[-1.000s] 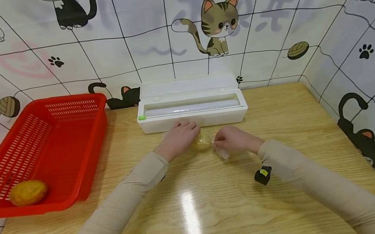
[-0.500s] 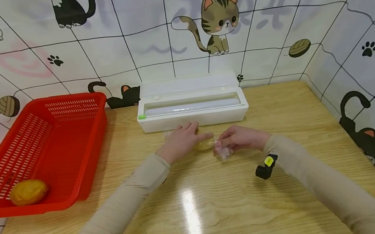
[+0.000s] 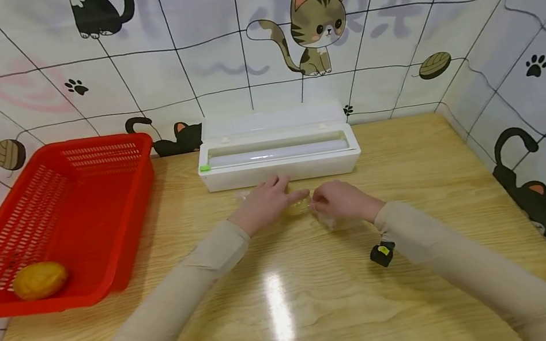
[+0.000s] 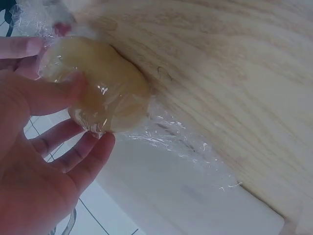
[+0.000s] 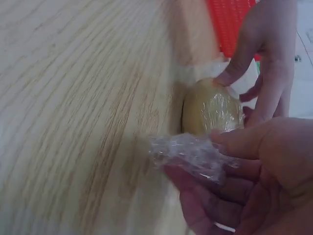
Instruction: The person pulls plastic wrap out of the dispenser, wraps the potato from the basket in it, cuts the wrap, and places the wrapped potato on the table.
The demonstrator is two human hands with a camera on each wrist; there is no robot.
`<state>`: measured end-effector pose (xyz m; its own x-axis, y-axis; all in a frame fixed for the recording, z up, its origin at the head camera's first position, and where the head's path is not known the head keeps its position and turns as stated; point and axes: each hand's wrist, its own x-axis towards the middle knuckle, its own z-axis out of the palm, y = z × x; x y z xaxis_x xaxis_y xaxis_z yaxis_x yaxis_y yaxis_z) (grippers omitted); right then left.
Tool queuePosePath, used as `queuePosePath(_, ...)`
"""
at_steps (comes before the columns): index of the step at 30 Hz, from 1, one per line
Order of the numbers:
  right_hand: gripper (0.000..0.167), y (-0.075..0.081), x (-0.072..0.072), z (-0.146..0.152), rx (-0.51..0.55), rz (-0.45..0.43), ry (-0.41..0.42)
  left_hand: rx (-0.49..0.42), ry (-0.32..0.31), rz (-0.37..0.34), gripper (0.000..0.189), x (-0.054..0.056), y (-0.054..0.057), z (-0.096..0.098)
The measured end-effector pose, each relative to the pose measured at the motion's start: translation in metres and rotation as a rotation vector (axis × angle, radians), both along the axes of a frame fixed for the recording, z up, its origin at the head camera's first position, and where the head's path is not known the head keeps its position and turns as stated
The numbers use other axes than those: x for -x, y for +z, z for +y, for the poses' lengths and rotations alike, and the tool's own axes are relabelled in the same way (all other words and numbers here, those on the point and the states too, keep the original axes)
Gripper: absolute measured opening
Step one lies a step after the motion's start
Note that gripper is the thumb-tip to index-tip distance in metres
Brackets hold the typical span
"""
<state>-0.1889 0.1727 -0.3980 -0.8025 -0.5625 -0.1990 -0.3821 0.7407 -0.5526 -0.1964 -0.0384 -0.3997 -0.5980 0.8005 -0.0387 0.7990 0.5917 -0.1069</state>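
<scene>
A yellow mango in clear plastic wrap lies on the table just in front of the white wrap box. Round it my left hand has its thumb on one side and fingertips on the other. At the mango's right end, my right hand pinches a gathered bunch of plastic wrap between thumb and fingers. Another tail of wrap sticks out loosely from the mango's opposite end, against the box. In the head view, the left hand covers most of the mango.
The white wrap box stands lid-up at the back, a film roll inside and a green tab at its left. A red basket on the left holds another yellow mango. Cat-patterned sheeting borders the wooden table.
My right hand turned over and back while gripping the wrap end. The left thumb has shifted across the mango. Box and basket stay put; the head view tilts slightly.
</scene>
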Motion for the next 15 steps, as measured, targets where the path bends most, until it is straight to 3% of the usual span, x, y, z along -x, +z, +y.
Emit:
queuePosePath(2,0.018,-0.005,0.005,0.003,0.047,-0.078,-0.014,0.005,-0.002,-0.007,0.057,0.001,0.0,0.001)
queuePosePath(4,0.018,-0.01,0.012,0.008,0.134,-0.216,-0.056,0.009,-0.002,-0.011,0.056,0.002,0.0,0.001)
queuePosePath(10,0.017,-0.025,0.028,0.02,0.41,-0.737,-0.191,0.002,-0.022,0.004,0.053,0.002,0.001,0.001)
queuePosePath(12,0.016,-0.027,0.032,0.021,0.441,-0.839,-0.217,-0.001,-0.035,0.031,0.057,0.002,0.001,0.001)
queuePosePath(15,0.019,-0.029,0.036,0.019,0.444,-0.89,-0.209,0.009,-0.045,0.071,0.058,0.002,0.002,-0.001)
